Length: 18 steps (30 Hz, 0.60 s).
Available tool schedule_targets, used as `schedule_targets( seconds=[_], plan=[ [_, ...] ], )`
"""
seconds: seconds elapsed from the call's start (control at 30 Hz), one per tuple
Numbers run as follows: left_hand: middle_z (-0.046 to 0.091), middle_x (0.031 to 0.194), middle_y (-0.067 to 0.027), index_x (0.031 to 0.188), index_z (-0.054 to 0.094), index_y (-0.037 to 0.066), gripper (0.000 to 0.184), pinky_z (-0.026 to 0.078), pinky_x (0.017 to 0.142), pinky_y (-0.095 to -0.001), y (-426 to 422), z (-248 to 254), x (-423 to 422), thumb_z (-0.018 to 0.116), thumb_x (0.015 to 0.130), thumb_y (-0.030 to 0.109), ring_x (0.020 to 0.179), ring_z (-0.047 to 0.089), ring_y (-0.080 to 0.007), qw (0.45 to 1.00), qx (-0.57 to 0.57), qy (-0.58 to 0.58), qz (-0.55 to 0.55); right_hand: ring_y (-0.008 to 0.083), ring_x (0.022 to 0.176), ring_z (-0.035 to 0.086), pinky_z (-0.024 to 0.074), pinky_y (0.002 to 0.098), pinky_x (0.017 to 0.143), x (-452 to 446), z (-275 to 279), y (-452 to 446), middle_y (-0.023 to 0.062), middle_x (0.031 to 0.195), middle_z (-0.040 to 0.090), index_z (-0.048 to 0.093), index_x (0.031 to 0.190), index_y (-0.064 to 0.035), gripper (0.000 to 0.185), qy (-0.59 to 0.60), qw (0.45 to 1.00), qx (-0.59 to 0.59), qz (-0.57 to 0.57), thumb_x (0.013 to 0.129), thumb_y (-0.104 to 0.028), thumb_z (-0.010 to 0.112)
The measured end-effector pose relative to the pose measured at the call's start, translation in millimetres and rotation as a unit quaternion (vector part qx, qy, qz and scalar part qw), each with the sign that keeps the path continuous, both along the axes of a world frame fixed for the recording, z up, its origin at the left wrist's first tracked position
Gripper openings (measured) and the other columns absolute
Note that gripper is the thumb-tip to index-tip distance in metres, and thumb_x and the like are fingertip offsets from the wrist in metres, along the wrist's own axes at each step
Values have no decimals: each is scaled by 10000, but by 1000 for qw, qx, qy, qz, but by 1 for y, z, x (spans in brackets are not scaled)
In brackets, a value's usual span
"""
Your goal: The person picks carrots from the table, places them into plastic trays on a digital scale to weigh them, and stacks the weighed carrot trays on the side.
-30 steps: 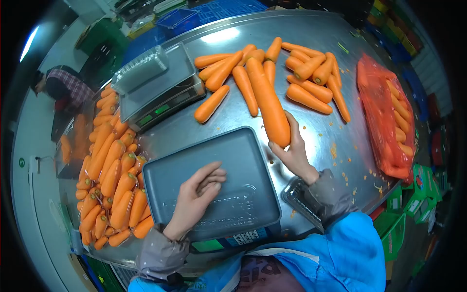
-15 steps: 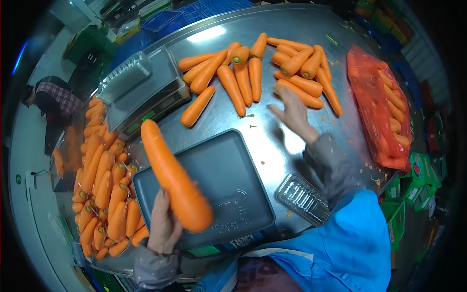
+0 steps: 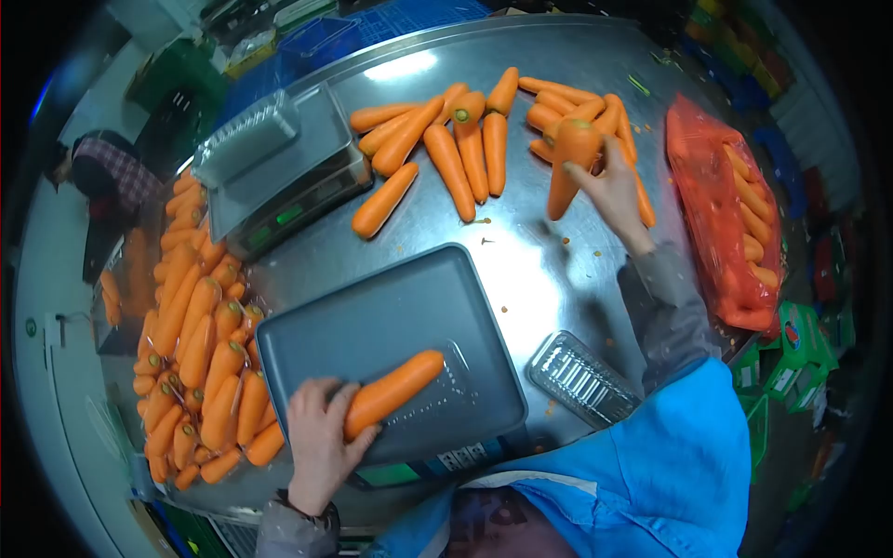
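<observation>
At the near side, my left hand (image 3: 323,437) is closed around the thick end of a carrot (image 3: 398,391), which lies low over the grey scale pan (image 3: 372,316). The scale's keypad (image 3: 462,457) shows along the pan's near edge. Farther out to the right, my right hand (image 3: 616,193) grips another carrot (image 3: 569,172) by its upper part, thin end pointing down. Behind that carrot is a small pile of loose carrots (image 3: 558,90), partly hidden by the hand and the carrot. A second loose group of carrots (image 3: 448,167) lies left of it.
Bagged carrots (image 3: 223,391) are heaped on the left. A second scale (image 3: 288,191) carries clear plastic trays (image 3: 246,139). A single clear tray (image 3: 581,377) lies right of the grey pan. A red mesh bag of carrots (image 3: 721,223) rests at the right edge. Another person (image 3: 112,177) stands far left.
My left hand has lowered its carrot from upright above the pan to lying low over it. My right hand, open before, has closed on a carrot from the right pile and lifted it.
</observation>
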<state>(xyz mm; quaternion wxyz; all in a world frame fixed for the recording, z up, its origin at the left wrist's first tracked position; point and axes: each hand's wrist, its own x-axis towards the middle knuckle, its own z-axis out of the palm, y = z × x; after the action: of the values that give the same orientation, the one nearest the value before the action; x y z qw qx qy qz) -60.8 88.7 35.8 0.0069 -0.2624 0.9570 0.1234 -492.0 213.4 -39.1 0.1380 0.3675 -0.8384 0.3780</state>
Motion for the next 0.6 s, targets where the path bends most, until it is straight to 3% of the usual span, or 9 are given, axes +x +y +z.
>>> schedule_targets(
  seconds=[0.03,0.07,0.13,0.17,0.3,0.37,0.53,0.57,0.6],
  plan=[
    [479,1168,-168,1137,546,56,630,394,863,-399,0,1,3,790,587,243,1074,456,-335,997,-74,19,-12,192,729,580,489,270,543,8,13,5,89,874,582,462,1167,-45,457,-178,979,-85,43,773,-190,643],
    [394,1266,-213,1204,491,54,688,366,924,-435,-1,-1,10,789,606,217,1154,396,-390,999,-43,10,16,192,729,580,489,270,543,22,29,10,89,874,582,462,1167,-45,457,-181,979,-81,46,773,-190,643],
    [383,1279,-213,1217,476,48,702,359,944,-433,-4,-5,21,790,611,213,1166,391,-397,998,7,35,53,155,708,569,466,219,438,66,64,17,93,927,543,408,1213,-47,524,-362,886,-259,128,810,-294,635],
    [373,1292,-213,1230,461,42,716,352,965,-432,-6,-8,26,790,616,209,1177,386,-404,993,56,57,86,155,708,569,466,219,438,82,66,21,93,927,543,408,1213,-47,524,-356,889,-260,123,810,-294,635],
    [501,1169,-200,1282,410,12,735,401,939,-382,-18,-30,45,765,658,168,1094,505,-332,951,204,173,157,166,725,593,509,220,486,154,59,30,119,1056,519,266,1321,-74,607,-631,684,-262,256,827,-169,604],
    [536,1129,-189,1284,405,-3,673,407,926,-369,-19,-34,44,722,710,151,1060,528,-308,947,204,193,155,164,714,595,520,220,491,194,54,26,123,1055,514,254,1322,-80,623,-684,644,-207,273,823,-162,617],
    [479,1210,-186,1276,408,-9,552,338,986,-379,-22,-50,50,622,813,203,1150,446,-318,955,170,204,131,207,728,608,526,289,540,266,23,13,155,1067,509,267,1309,-22,670,-598,727,-86,327,804,-202,669],
    [453,1243,-186,1276,406,-9,533,318,1001,-381,-22,-48,51,599,832,213,1183,413,-322,957,179,204,103,252,757,610,529,321,578,262,17,14,171,1078,509,326,1277,-10,659,-358,871,-21,336,779,-240,692],
    [453,1243,-186,1276,406,-9,533,318,1001,-381,-22,-48,56,599,832,213,1183,413,-322,957,176,207,105,297,785,612,532,354,615,260,18,13,186,1088,509,385,1245,1,654,-85,945,42,314,754,-278,715]
  ],
)
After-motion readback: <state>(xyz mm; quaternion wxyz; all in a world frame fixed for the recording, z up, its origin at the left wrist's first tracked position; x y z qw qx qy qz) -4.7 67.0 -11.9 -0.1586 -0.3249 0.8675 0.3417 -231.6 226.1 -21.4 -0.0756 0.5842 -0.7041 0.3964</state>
